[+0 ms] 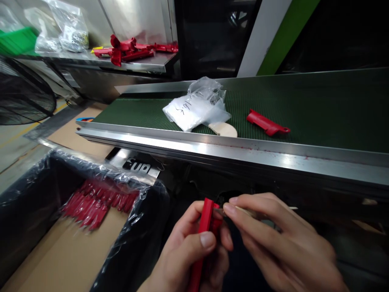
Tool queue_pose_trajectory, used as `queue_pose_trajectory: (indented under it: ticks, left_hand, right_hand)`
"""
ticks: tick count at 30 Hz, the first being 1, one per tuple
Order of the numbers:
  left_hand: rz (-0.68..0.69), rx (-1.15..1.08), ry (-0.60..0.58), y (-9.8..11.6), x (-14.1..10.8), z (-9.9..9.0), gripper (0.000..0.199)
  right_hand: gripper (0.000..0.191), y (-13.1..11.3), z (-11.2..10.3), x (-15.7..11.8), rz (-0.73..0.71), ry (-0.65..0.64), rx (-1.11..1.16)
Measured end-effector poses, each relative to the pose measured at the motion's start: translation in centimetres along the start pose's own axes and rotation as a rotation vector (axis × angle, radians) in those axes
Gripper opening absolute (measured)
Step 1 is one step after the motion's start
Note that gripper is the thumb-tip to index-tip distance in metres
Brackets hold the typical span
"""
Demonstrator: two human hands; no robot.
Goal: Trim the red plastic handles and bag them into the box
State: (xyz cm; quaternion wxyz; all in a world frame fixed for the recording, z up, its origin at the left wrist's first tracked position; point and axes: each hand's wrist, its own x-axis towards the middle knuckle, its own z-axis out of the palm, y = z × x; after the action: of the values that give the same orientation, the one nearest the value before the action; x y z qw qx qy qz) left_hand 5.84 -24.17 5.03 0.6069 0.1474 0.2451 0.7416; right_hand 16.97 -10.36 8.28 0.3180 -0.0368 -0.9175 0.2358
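My left hand is wrapped round a long red plastic part, held upright in front of me below the conveyor's edge. My right hand pinches a slim knife with a pale handle. Its thin blade points left and meets the upper end of the red part; the exact contact spot is too small to make out. Another red plastic part lies on the green conveyor belt, beyond my right hand.
On the belt lie a plastic bag and a round beige piece. A metal rail edges the conveyor. At left, a lined bin holds several bagged red parts. More red parts lie on a metal table behind; a fan stands far left.
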Motion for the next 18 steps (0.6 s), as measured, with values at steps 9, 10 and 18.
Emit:
queue_pose_trajectory:
  ticks: [9,10,18]
  left_hand:
    - [-0.036,-0.002,0.049,0.4,-0.1,0.4,0.018]
    - [-0.044,-0.005,0.055,0.4,-0.1,0.3,0.018]
    - [-0.084,-0.045,-0.103,-0.2,-0.4,0.0,0.026]
  right_hand:
    - [0.033,-0.1,-0.5,-0.1,-0.008,-0.006,-0.032]
    - [0.033,0.0,-0.4,-0.1,-0.013,-0.006,-0.030]
    - [0.038,1.4,0.2,-0.8,0.107,0.130,-0.095]
